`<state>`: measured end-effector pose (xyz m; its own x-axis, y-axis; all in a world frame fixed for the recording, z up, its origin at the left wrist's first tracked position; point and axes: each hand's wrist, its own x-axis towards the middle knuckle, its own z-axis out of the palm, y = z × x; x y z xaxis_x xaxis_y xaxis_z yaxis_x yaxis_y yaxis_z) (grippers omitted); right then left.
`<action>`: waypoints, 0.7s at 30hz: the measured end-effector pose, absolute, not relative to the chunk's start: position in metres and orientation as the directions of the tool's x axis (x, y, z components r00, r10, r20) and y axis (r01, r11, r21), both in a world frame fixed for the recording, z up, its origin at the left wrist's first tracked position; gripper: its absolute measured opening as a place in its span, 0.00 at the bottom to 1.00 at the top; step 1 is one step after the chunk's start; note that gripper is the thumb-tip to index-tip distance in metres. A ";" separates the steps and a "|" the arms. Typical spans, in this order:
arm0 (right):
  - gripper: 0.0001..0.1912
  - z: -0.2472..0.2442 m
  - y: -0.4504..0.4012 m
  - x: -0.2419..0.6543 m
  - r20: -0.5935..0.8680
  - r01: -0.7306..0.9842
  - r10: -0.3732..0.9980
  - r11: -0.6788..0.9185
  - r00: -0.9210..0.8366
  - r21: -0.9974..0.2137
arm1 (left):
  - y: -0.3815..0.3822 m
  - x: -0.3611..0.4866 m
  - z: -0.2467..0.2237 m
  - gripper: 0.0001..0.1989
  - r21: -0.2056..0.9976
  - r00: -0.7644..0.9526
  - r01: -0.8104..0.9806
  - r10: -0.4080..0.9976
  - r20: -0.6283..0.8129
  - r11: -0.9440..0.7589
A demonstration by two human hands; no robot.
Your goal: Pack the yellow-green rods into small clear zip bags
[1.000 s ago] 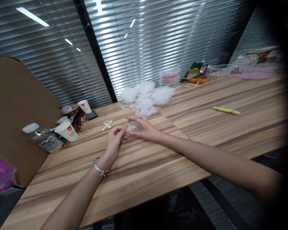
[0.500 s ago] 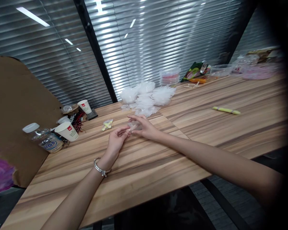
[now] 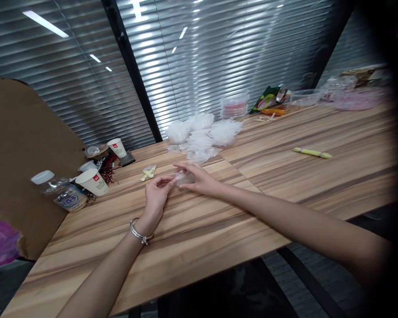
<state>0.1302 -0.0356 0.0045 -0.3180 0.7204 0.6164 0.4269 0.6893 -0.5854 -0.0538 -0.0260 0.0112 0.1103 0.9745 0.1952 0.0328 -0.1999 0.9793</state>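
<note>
Between my two hands is a small clear plastic bag (image 3: 185, 178), held just above the wooden table (image 3: 199, 225). My left hand (image 3: 159, 190), with a silver bracelet at the wrist, pinches the bag's left edge between thumb and fingertips. My right hand (image 3: 199, 178) curls round the bag from the right, thumb below and fingers above. Whatever the bag may contain is too small to make out. A little bag with yellow pieces (image 3: 148, 172) lies to the left of the hands. Behind them is a pile of clear plastic bags (image 3: 202, 134).
White paper cups (image 3: 93, 181) and a plastic bottle (image 3: 66, 194) stand at the left by a cardboard panel (image 3: 29, 154). Stacked clear tubs (image 3: 235, 105) are at the back. A yellow stick (image 3: 312, 153) lies to the right, with packets (image 3: 268, 98) beyond.
My left hand has shifted slightly left, away from my right hand. The clear bag now shows more plainly between them, while my right hand has opened slightly around it.
</note>
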 end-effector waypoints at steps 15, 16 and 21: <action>0.39 0.009 -0.036 0.130 0.576 0.199 0.769 0.633 -0.279 -0.748 | -0.037 -0.048 0.023 0.09 0.903 0.070 0.073 0.906 0.418 -0.423; 0.39 0.008 -0.035 0.129 0.571 0.156 0.768 0.627 -0.290 -0.763 | -0.037 -0.048 0.023 0.09 0.903 0.077 0.075 0.905 0.418 -0.424; 0.39 0.006 -0.035 0.128 0.526 0.084 0.793 0.574 -0.307 -0.815 | -0.037 -0.048 0.022 0.10 0.911 0.081 0.092 0.915 0.396 -0.403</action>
<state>0.1279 -0.0348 0.0055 -0.3071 0.7928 0.5265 0.0838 0.5736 -0.8149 -0.0479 -0.0368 0.0216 0.0812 0.9146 0.3960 0.0917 -0.4025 0.9108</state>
